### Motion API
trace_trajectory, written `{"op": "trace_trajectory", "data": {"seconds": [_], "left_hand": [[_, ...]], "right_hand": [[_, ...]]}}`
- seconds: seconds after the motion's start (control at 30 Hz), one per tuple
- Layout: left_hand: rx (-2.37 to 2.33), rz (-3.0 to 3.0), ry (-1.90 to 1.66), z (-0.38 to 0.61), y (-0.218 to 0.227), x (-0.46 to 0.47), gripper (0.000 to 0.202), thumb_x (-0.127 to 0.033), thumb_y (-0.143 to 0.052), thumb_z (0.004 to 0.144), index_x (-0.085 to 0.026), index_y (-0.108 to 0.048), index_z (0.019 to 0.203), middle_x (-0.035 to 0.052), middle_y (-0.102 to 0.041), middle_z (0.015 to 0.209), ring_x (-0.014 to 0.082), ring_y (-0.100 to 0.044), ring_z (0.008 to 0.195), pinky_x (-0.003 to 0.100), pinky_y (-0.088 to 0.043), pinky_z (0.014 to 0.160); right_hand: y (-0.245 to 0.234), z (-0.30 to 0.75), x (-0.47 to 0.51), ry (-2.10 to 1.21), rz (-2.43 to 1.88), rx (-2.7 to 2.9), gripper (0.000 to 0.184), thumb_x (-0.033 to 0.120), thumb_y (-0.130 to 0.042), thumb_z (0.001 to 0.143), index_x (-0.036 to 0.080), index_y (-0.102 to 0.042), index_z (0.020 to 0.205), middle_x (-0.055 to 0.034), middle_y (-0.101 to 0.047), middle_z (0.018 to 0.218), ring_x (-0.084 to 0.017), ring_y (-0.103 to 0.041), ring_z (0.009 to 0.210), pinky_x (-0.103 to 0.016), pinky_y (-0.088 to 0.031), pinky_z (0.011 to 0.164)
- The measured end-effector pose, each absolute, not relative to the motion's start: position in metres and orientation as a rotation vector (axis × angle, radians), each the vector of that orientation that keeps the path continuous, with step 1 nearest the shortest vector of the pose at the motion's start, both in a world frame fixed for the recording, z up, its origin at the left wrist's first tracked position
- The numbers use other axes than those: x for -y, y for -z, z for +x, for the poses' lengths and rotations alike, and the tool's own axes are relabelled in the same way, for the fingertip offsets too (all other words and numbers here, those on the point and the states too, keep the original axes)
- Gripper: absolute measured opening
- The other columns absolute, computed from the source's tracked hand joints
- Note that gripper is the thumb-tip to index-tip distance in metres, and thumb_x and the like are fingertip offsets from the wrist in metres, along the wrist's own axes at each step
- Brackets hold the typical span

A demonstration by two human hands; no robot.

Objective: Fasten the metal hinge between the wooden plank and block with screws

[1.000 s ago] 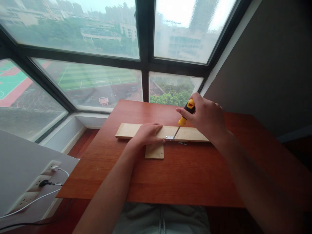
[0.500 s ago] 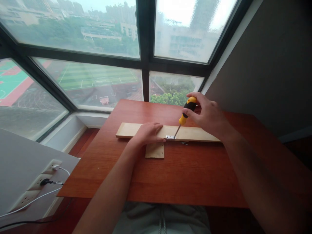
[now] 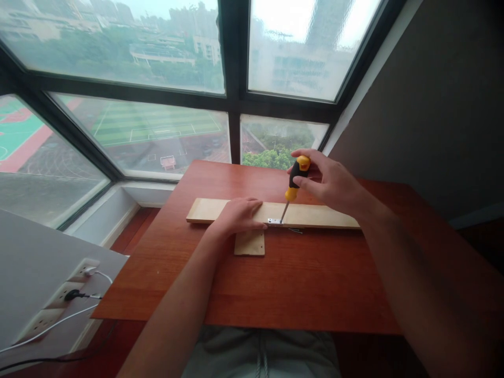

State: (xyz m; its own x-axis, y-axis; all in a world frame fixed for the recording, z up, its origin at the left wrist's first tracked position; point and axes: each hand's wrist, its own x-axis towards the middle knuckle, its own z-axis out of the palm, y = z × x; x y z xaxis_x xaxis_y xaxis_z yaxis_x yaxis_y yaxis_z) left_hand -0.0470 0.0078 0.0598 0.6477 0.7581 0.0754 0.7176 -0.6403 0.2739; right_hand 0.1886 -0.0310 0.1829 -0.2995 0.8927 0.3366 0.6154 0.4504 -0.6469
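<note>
A long pale wooden board (image 3: 315, 214) lies across the table. My left hand (image 3: 240, 216) holds it down, with fingers over its top and the thumb along the near edge. Just right of that thumb, a small metal hinge (image 3: 274, 221) sits at the board's near edge. My right hand (image 3: 328, 181) is closed around the yellow and black handle of a screwdriver (image 3: 299, 172). The shaft slants down slightly to the left, its tip at the right end of the hinge. A short wooden piece (image 3: 249, 244) sticks out below my left hand. Several screws (image 3: 295, 230) lie near the board.
The reddish-brown table (image 3: 299, 283) has its left corner near wall sockets (image 3: 65, 293) with plugged-in cables. Large windows (image 3: 157, 131) stand behind the table, and a grey wall (image 3: 425, 105) rises on the right.
The screwdriver handle has swung left and now stands more upright, with my right hand moving along with it. Its tip stays at the hinge. My left hand and the board look still.
</note>
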Motion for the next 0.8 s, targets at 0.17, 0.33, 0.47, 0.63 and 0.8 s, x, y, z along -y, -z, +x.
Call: {"op": "trace_trajectory", "data": {"seconds": [0.17, 0.33, 0.47, 0.63, 0.8], "left_hand": [[-1.209, 2.648, -0.266, -0.047, -0.059, -0.008, 0.062, -0.069, -0.062, 0.075, -0.025, -0.062, 0.119, 0.0070, -0.067, 0.121, 0.0287, -0.065, 0.105, 0.032, -0.047, 0.079], [-1.203, 2.642, -0.276, -0.047, -0.060, -0.008, 0.061, -0.067, -0.063, 0.075, -0.025, -0.062, 0.119, 0.0070, -0.067, 0.120, 0.0285, -0.064, 0.104, 0.032, -0.046, 0.079], [-1.205, 2.643, -0.274, -0.046, -0.060, -0.008, 0.062, -0.067, -0.064, 0.075, -0.025, -0.062, 0.121, 0.0070, -0.067, 0.120, 0.0285, -0.065, 0.104, 0.032, -0.047, 0.078], [-1.213, 2.643, -0.276, -0.046, -0.060, -0.008, 0.063, -0.067, -0.064, 0.075, -0.026, -0.061, 0.122, 0.0067, -0.067, 0.122, 0.0284, -0.065, 0.104, 0.032, -0.047, 0.079], [-1.224, 2.635, -0.267, -0.046, -0.061, -0.007, 0.064, -0.068, -0.063, 0.075, -0.025, -0.061, 0.123, 0.0073, -0.067, 0.121, 0.0285, -0.064, 0.105, 0.032, -0.047, 0.081]], "right_hand": [[-0.183, 0.184, 0.032, -0.124, -1.463, 2.035, 0.052, 0.037, -0.066, 0.083, 0.024, -0.052, 0.131, -0.0047, -0.069, 0.095, -0.020, -0.067, 0.073, -0.035, -0.055, 0.067], [-0.182, 0.179, 0.031, 0.185, -1.541, 2.080, 0.043, 0.044, -0.064, 0.084, 0.025, -0.056, 0.122, -0.0037, -0.069, 0.085, -0.022, -0.064, 0.069, -0.034, -0.048, 0.060], [-0.181, 0.179, 0.030, 0.264, -1.585, 2.056, 0.038, 0.049, -0.065, 0.082, 0.026, -0.058, 0.111, -0.0030, -0.069, 0.080, -0.023, -0.063, 0.066, -0.032, -0.042, 0.057], [-0.180, 0.177, 0.031, 0.298, -1.668, 2.021, 0.043, 0.054, -0.064, 0.083, 0.025, -0.056, 0.113, -0.0050, -0.069, 0.086, -0.026, -0.063, 0.071, -0.034, -0.042, 0.058], [-0.179, 0.179, 0.032, 0.013, -1.581, 2.012, 0.037, 0.046, -0.060, 0.086, 0.023, -0.052, 0.115, -0.0065, -0.067, 0.095, -0.024, -0.064, 0.077, -0.039, -0.050, 0.067]]}}
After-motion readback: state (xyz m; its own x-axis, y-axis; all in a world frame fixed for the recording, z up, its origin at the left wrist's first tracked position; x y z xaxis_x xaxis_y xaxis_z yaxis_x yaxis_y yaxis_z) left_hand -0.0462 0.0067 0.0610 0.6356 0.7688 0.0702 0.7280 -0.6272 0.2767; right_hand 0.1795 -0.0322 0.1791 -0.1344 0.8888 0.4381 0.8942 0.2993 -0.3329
